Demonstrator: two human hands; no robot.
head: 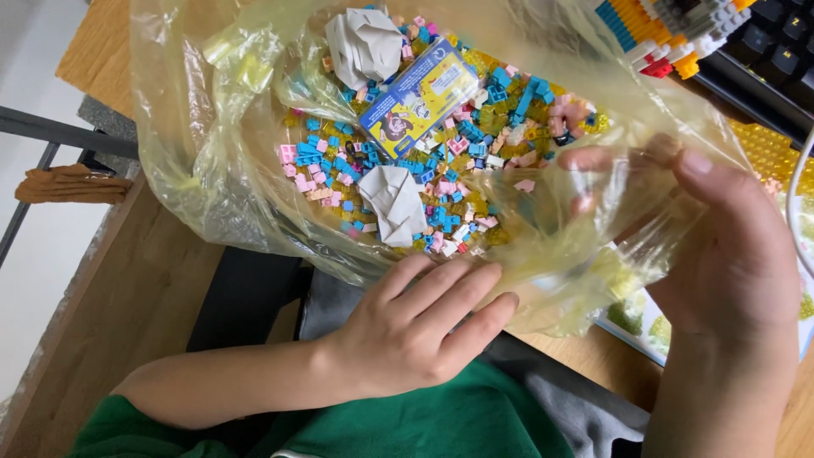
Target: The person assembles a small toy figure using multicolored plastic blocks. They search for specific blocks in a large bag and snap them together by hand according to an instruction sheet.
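The clear plastic bag (254, 170) fills most of the view, its top edge cut off by the frame; through the crinkled film the small bricks (424, 161) read as a blur of blue, pink and yellow, single pieces hard to tell apart; the bag lies on the wooden desk (127, 280), hanging slightly over its near edge above the lap. The left hand (415, 326) lies flat under the bag's near side, fingers spread, gripping nothing I can make out; the right hand (721, 254) pinches the bag's right rim, thumb and fingers closed on the film, fingertips showing blurred through it. Inside, a blue and yellow rectangular card (420, 97) lies tilted atop the bricks; two crumpled white papers (393, 203) sit above and below it. At top right, a brick model (670, 30) and dark keyboard (780, 42) are cropped; bare desk opens left.
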